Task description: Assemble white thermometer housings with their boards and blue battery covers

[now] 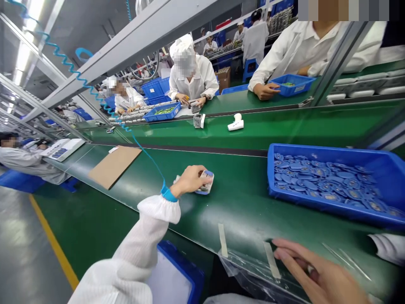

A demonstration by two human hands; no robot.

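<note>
My left hand (192, 179), with a blue wrist strap (169, 192) and coiled cord, grips a small white-and-blue plastic housing (207, 189) on the green worktop. The fingers curl over its top, hiding much of it. Another pale part shows just behind my wrist, mostly covered. Low on the right is my right hand (319, 270), over the worktop's front edge beside a strip of tape (271, 259). Its fingers are stretched out and slightly apart, and I see nothing held in them.
A blue bin (335, 213) of blue oval parts stands at right, near stacked white pieces (387, 248). Cardboard (115, 166) lies left. Two white devices, one being a white device (236, 122), sit on the green belt (262, 135). Co-workers sit opposite; a metal frame post (340, 63) rises right.
</note>
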